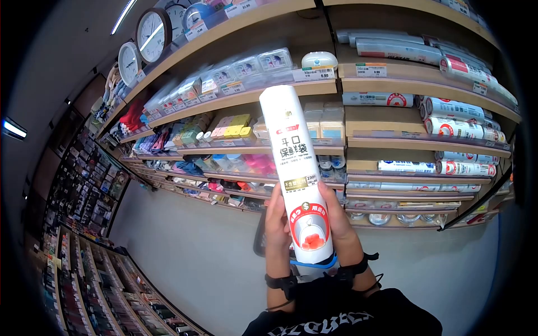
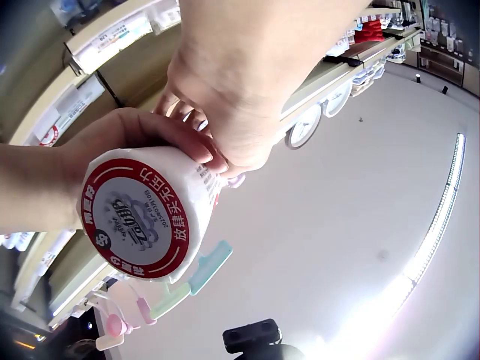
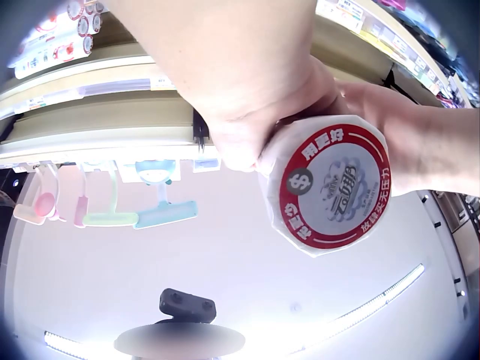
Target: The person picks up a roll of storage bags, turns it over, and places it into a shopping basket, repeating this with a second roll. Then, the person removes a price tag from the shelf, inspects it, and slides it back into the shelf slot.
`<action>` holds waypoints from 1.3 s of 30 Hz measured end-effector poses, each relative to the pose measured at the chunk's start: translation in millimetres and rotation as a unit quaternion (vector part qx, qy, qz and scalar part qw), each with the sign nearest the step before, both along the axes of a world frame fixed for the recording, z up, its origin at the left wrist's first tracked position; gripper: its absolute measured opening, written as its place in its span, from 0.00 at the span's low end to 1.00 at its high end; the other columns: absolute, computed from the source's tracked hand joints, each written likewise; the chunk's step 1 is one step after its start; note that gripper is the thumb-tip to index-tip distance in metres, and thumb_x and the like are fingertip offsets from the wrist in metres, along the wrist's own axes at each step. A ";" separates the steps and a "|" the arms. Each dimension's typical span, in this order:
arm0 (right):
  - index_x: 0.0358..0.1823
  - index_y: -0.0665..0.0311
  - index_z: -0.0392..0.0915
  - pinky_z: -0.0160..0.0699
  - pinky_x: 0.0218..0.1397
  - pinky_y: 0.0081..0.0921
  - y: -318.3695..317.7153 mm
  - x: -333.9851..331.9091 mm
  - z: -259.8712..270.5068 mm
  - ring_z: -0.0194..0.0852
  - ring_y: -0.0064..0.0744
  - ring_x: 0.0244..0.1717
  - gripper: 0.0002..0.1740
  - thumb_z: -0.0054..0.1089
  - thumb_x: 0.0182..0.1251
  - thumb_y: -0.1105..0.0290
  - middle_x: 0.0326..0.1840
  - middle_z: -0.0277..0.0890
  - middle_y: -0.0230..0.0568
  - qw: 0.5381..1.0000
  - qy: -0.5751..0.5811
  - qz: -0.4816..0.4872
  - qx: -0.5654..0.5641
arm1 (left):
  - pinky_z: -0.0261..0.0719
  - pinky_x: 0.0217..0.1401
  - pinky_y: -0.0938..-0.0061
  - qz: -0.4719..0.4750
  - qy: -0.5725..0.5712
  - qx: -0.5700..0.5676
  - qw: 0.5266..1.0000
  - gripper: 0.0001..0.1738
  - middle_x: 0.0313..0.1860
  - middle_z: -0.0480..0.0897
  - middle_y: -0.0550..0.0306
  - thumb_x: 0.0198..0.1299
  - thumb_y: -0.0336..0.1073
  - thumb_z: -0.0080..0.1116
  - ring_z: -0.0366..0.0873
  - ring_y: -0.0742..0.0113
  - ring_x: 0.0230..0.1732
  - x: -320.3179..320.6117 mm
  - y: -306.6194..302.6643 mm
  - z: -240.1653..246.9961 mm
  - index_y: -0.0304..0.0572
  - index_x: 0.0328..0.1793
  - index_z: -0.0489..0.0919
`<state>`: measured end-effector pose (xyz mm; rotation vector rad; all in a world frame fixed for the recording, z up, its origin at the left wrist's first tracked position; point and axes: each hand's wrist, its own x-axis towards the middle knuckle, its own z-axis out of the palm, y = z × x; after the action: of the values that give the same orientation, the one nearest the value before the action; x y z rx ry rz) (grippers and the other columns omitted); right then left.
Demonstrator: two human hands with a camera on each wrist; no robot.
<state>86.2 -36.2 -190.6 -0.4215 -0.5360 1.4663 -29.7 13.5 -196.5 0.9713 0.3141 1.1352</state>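
Note:
Both hands hold a white roll of food storage bags (image 1: 291,159), tilted slightly with its printed front toward the head camera. My left hand (image 1: 276,217) grips the lower left side, and my right hand (image 1: 337,215) grips the lower right side. A red ring and a picture of red food in a bag mark the lower part of the label. In the left wrist view the round red-and-white end of the roll (image 2: 129,217) faces the camera. The same end of the roll (image 3: 337,187) shows in the right wrist view. Fingers behind the roll are mostly hidden.
Ahead, shelves carry more bag rolls (image 1: 465,129) at the right, with price tags along the edges. Clear boxes (image 1: 246,67) and coloured goods stand left of them. Round clocks (image 1: 153,35) sit high at the left. Below the roll shows a blue-edged object (image 1: 330,262).

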 end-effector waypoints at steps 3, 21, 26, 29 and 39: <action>0.56 0.69 0.72 0.82 0.42 0.20 -3.8 4.5 1.5 0.81 0.23 0.39 0.26 0.44 0.77 0.50 0.43 0.81 0.40 1.000 -0.008 -0.003 0.000 | 0.54 0.14 0.94 0.013 0.000 -0.005 1.000 0.30 0.46 0.81 0.55 0.74 0.46 0.42 0.58 0.92 0.15 6.0 -1.9 -2.0 0.30 0.73 0.60; 0.57 0.68 0.70 0.78 0.44 0.18 -7.4 8.6 2.8 0.77 0.18 0.42 0.25 0.45 0.77 0.52 0.47 0.77 0.37 0.999 -0.020 -0.030 -0.021 | 0.84 0.47 0.71 0.037 0.000 -0.081 0.996 0.27 0.51 0.82 0.47 0.75 0.50 0.37 0.83 0.64 0.46 19.7 -15.5 3.5 0.34 0.65 0.71; 0.57 0.69 0.70 0.78 0.43 0.18 -3.7 8.0 -0.3 0.77 0.18 0.41 0.25 0.45 0.77 0.52 0.45 0.78 0.37 1.000 -0.012 -0.021 -0.011 | 0.83 0.49 0.70 0.042 0.019 -0.024 0.999 0.27 0.53 0.80 0.44 0.75 0.48 0.38 0.82 0.62 0.48 16.3 -13.1 1.8 0.32 0.66 0.68; 0.57 0.69 0.70 0.79 0.42 0.18 -3.1 7.7 -0.6 0.78 0.18 0.40 0.26 0.45 0.77 0.51 0.44 0.78 0.37 1.000 -0.009 -0.010 -0.013 | 0.82 0.52 0.68 0.038 0.022 0.001 0.999 0.29 0.55 0.79 0.41 0.74 0.48 0.39 0.82 0.58 0.50 15.9 -10.6 1.2 0.30 0.68 0.66; 0.61 0.66 0.68 0.81 0.46 0.21 10.8 -7.0 -14.0 0.80 0.20 0.42 0.29 0.43 0.77 0.47 0.46 0.79 0.40 0.997 0.061 0.036 0.010 | 0.82 0.53 0.67 0.062 0.039 -0.023 0.997 0.30 0.55 0.79 0.41 0.74 0.50 0.39 0.82 0.57 0.50 9.6 -11.2 -9.2 0.29 0.67 0.67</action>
<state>79.2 -25.4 -204.5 -0.2972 -0.4732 1.5444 -20.1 2.2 -205.7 0.9677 0.4671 1.1981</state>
